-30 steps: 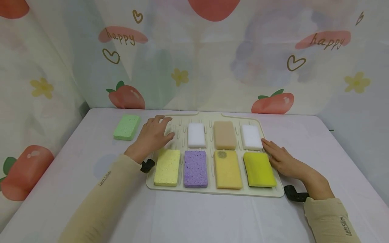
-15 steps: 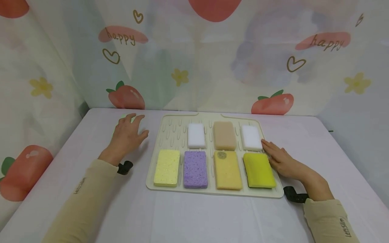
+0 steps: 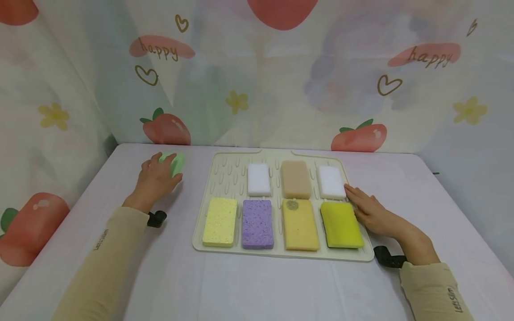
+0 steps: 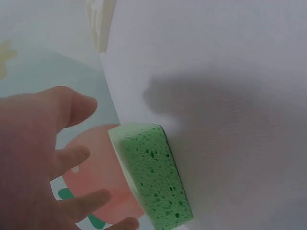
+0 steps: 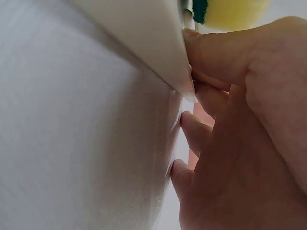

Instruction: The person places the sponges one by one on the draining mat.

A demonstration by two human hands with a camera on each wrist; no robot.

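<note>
My left hand (image 3: 155, 177), fingers spread and slightly bent, hovers over the green sponge (image 3: 177, 164) on the table's far left. In the left wrist view a gap shows between the fingertips and the green sponge (image 4: 156, 177), which lies flat on the cloth. At the right edge of the cream mat (image 3: 225, 178) rests my right hand (image 3: 371, 211). Its thumb (image 5: 216, 55) lies along the mat's rim in the right wrist view, while other fingertips touch the tablecloth. Closest to it are a yellow sponge (image 3: 342, 225) with a dark underside and a white sponge (image 3: 331, 182).
Also on the mat are a white sponge (image 3: 259, 179), a tan one (image 3: 296, 179), a pale yellow one (image 3: 220, 222), a purple one (image 3: 257, 224) and an orange-yellow one (image 3: 300, 224). A printed curtain (image 3: 273, 89) hangs behind the table.
My left hand has moved left from over the mat's back left corner to the green sponge. My right hand stays at the mat's right edge.
</note>
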